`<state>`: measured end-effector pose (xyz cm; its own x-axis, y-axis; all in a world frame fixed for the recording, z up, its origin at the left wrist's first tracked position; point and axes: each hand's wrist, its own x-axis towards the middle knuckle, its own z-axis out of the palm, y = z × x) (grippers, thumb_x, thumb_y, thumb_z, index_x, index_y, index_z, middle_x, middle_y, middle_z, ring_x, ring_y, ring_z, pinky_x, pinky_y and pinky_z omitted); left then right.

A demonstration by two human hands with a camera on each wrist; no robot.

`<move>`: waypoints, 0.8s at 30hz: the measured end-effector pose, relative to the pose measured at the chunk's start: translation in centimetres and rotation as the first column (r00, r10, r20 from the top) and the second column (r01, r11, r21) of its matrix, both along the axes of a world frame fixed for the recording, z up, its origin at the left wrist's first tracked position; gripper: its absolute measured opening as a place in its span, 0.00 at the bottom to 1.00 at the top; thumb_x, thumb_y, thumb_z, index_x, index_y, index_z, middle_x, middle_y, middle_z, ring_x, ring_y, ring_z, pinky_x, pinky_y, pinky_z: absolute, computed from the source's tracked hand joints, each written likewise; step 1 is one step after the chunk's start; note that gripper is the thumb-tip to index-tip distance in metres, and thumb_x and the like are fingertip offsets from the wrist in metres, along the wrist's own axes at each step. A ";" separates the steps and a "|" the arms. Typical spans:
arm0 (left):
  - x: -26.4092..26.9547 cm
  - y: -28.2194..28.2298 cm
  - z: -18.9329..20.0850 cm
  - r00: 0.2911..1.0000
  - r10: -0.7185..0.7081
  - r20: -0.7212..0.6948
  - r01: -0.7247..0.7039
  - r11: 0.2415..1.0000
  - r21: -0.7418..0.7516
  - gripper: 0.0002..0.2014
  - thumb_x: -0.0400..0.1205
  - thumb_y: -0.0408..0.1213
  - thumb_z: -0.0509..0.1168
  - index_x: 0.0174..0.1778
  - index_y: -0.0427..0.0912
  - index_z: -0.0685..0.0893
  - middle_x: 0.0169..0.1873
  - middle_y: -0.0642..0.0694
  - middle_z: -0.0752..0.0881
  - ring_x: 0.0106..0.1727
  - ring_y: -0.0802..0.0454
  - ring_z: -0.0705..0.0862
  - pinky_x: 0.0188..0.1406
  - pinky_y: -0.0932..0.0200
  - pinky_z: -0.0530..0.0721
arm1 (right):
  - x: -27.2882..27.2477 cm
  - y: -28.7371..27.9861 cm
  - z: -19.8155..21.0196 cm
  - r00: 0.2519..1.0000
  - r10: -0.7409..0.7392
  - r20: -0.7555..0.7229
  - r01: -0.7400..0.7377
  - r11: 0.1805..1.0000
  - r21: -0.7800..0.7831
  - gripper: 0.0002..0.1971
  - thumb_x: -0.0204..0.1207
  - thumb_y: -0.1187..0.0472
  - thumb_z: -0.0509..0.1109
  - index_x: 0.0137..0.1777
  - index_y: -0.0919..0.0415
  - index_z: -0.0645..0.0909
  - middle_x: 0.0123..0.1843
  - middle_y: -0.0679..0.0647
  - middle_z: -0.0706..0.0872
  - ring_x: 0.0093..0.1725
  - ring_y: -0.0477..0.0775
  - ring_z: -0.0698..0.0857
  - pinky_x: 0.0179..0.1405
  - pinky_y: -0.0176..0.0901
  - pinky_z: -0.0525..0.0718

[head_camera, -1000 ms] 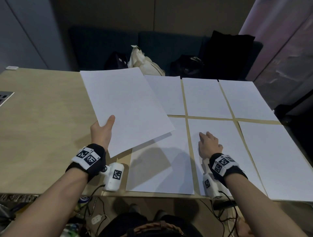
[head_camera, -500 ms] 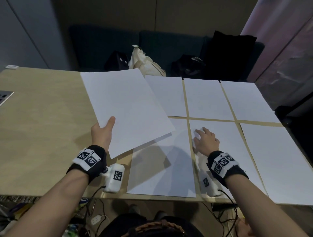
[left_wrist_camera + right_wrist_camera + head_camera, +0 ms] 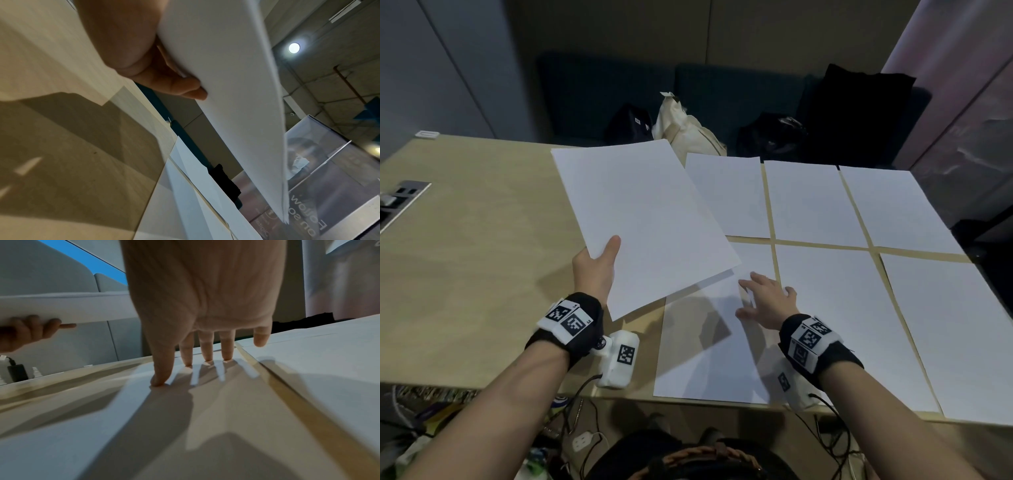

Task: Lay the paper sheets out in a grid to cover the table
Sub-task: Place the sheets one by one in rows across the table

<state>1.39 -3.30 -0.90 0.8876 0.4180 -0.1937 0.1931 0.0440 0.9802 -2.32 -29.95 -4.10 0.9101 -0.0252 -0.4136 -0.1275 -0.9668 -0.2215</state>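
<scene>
My left hand (image 3: 595,270) holds a thin stack of white paper sheets (image 3: 643,219) above the table, thumb on top and fingers (image 3: 185,87) underneath; the stack (image 3: 236,97) is tilted. Several white sheets lie flat in two rows on the wooden table (image 3: 465,274). My right hand (image 3: 767,301) lies flat with spread straight fingers (image 3: 206,350) on the near-row sheet (image 3: 709,349), beside the gap to the neighbouring sheet (image 3: 842,315). That hand holds nothing.
The left half of the table is bare wood, with a socket panel (image 3: 400,198) at its left edge. Bags (image 3: 688,130) sit on a dark sofa behind the table. Cables and a power strip (image 3: 585,442) lie on the floor below the near edge.
My right hand has slid left from the second near-row sheet onto the leftmost near-row sheet and spread flat. The left hand and its stack have hardly moved.
</scene>
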 end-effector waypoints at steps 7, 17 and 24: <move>-0.3 -0.1 0.1 1.000 -0.018 0.004 0.018 1.000 0.010 0.10 0.82 0.38 0.65 0.56 0.38 0.83 0.50 0.45 0.85 0.51 0.49 0.82 0.52 0.61 0.74 | 0.4 0.0 0.0 0.998 -0.047 0.049 0.044 0.997 0.064 0.31 0.78 0.45 0.65 0.80 0.48 0.63 0.85 0.49 0.58 0.82 0.54 0.60 0.78 0.62 0.54; -1.1 -1.3 0.1 0.999 -0.038 0.007 0.038 0.999 -0.024 0.09 0.81 0.38 0.65 0.56 0.41 0.82 0.50 0.47 0.85 0.52 0.49 0.82 0.50 0.62 0.76 | 3.8 1.4 4.9 0.935 -0.316 0.159 0.129 0.724 0.678 0.11 0.76 0.57 0.72 0.55 0.59 0.80 0.36 0.49 0.77 0.34 0.48 0.77 0.34 0.35 0.74; -1.4 -2.1 -0.2 1.000 0.007 0.010 -0.006 0.997 -0.073 0.08 0.81 0.37 0.66 0.54 0.43 0.82 0.51 0.47 0.86 0.53 0.49 0.84 0.51 0.59 0.77 | 4.8 1.6 5.0 0.898 -0.374 0.234 0.131 0.732 0.669 0.09 0.67 0.65 0.78 0.44 0.59 0.80 0.31 0.46 0.78 0.29 0.43 0.77 0.27 0.34 0.77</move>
